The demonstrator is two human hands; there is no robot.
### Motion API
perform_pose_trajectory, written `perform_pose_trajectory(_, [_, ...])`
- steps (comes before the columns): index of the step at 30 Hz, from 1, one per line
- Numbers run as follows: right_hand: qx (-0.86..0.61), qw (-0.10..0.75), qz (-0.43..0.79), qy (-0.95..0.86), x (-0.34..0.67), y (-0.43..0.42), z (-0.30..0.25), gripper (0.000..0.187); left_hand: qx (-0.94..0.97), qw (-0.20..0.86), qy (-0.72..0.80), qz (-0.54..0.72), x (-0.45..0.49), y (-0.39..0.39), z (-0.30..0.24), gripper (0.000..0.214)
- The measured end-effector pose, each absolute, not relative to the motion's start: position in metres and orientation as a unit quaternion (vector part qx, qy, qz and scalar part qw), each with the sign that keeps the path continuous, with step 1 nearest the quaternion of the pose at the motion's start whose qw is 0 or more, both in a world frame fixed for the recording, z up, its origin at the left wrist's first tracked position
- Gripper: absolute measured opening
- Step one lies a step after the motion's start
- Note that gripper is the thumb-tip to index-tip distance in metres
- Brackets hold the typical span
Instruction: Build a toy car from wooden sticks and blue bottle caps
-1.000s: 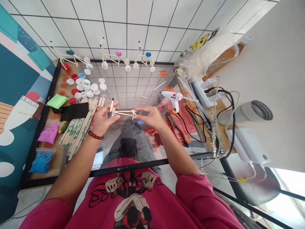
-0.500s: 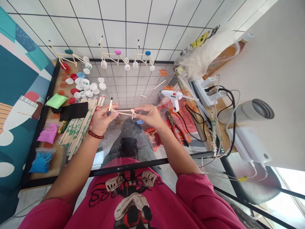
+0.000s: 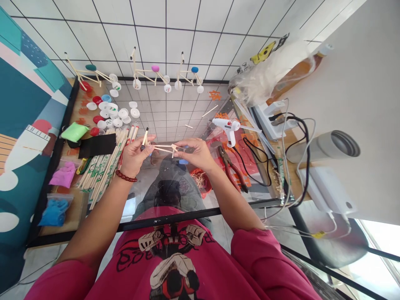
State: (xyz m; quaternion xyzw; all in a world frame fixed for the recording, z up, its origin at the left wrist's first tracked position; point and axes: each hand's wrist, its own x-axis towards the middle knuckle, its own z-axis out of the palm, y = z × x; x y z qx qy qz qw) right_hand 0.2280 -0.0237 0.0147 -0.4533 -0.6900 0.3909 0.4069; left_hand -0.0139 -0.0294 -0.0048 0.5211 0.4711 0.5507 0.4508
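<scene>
Between my two hands hangs a small stick frame [image 3: 164, 147] of pale wooden pieces, held above the glass tabletop. My left hand [image 3: 134, 156] pinches its left end, where a short upright stick with black tips rises. At the other end, my right hand [image 3: 196, 154] grips near the joint of several sticks, thumb and fingers closed. Along the far edge stand three finished-looking stick models with bottle-cap wheels: one with a green oval pad [image 3: 91, 67], one with a pink pad [image 3: 155, 68], one with a blue pad [image 3: 195, 69].
Left of me lie loose bottle caps [image 3: 111, 109], wrapped chopsticks [image 3: 101, 168], a black sheet [image 3: 97, 146] and bags of green, pink and blue clay [image 3: 54, 211]. To the right are a white glue gun [image 3: 229, 127], pliers [image 3: 231, 168], cables and a power strip [image 3: 270, 121].
Almost nothing differs. The stick frame has tilted very slightly in my hands, and both hands keep their grip.
</scene>
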Motion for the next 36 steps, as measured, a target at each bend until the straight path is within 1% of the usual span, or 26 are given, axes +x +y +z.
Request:
perform_pose_trajectory(4, [-0.458, 0.402, 0.393, -0.688, 0.2279, -0.0245, 0.0153, 0.023, 0.532, 0.445, 0.472, 0.544, -0.0139, -0.0299, -0.0039, 0.042])
perform_pose_trajectory(11, [-0.456, 0.412, 0.387, -0.687, 0.2272, -0.0246, 0.0129, 0.021, 0.527, 0.452, 0.461, 0.552, -0.0135, -0.0295, -0.0039, 0.043])
perform_pose_trajectory(17, [-0.472, 0.4, 0.386, -0.684, 0.2274, -0.0253, 0.0136, 0.023, 0.522, 0.46, 0.453, 0.557, -0.0139, -0.0305, -0.0045, 0.043])
perform_pose_trajectory(19, [-0.474, 0.4, 0.382, -0.685, 0.2272, -0.0257, 0.0146, 0.022, 0.532, 0.453, 0.454, 0.553, -0.0143, -0.0301, -0.0049, 0.041])
perform_pose_trajectory(25, [-0.475, 0.404, 0.363, -0.692, 0.2263, -0.0269, 0.0157, 0.02, 0.547, 0.439, 0.457, 0.547, -0.0126, -0.0308, -0.0005, 0.026])
perform_pose_trajectory(36, [-0.47, 0.416, 0.337, -0.702, 0.2265, -0.0255, 0.0101, 0.015, 0.541, 0.44, 0.461, 0.549, -0.0127, -0.0311, -0.0005, 0.021])
